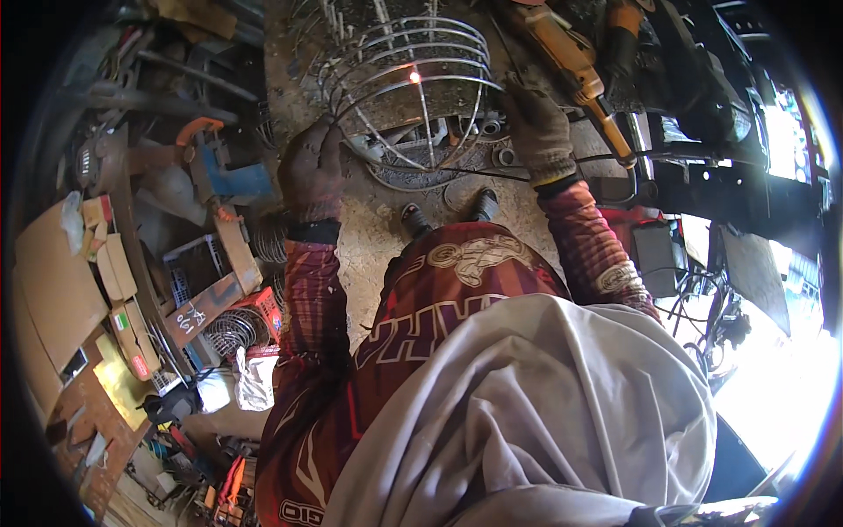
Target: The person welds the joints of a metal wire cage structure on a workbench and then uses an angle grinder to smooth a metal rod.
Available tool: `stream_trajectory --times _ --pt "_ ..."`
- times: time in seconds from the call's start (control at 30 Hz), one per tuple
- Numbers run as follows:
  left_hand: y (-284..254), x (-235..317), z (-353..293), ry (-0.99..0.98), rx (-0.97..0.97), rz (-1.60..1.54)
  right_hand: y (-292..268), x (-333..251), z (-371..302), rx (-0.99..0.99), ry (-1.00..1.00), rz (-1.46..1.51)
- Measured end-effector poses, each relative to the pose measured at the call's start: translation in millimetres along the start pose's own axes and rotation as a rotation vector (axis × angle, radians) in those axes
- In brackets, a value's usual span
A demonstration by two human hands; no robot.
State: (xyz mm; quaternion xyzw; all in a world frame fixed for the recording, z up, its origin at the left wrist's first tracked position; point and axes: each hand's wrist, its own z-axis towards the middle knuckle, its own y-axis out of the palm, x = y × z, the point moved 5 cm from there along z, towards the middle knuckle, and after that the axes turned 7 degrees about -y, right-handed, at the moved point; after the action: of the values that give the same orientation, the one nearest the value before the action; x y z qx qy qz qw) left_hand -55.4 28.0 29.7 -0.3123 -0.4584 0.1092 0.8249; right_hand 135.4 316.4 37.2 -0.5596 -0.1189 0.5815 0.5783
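A round cage of bent metal rods [428, 123] stands at the workbench edge in front of me, its rings stacked over curved ribs. One joint glows orange-red [414, 77] where a rib meets the front ring. My left hand [312, 162], in shadow, is closed with its fingertips pinching the front ring's left end. On the right, my right hand [539, 132] wears a dusty knitted glove. Its fingers are closed at the ring's right end; the fingertips are dark and partly hidden. A thin dark line passes below the cage toward the right wrist.
An orange angle grinder [566, 61] lies on the workbench [294, 53] right of the cage, with another orange power tool [624, 31] beside it. At left are a blue-and-orange clamp-like tool [224, 171], coiled wire [233, 334] and cardboard [57, 272]. Cables [702, 299] tangle at right.
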Motion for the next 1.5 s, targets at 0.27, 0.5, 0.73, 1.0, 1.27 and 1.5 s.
stream_trajectory --times 0.27,0.5,0.73,1.0,1.27,1.5 --pt "2 -6 -1 -0.037 -0.036 -0.031 0 -19 10 -0.027 -0.104 -0.25" --pt "-2 7 0 -0.009 -0.064 0.007 5 -20 14 -0.087 -0.125 -0.308" --pt "-3 8 0 0.038 -0.012 -0.002 8 -14 10 -0.092 -0.089 -0.231" --pt "0 2 -3 0.048 -0.011 -0.01 9 -14 11 -0.126 -0.054 -0.215" --pt "1 1 -1 -0.007 -0.057 -0.029 3 -9 6 -0.088 -0.04 -0.162" --pt "-6 5 -10 -0.14 -0.104 -0.148 -24 8 -30 -0.072 0.097 -0.092"
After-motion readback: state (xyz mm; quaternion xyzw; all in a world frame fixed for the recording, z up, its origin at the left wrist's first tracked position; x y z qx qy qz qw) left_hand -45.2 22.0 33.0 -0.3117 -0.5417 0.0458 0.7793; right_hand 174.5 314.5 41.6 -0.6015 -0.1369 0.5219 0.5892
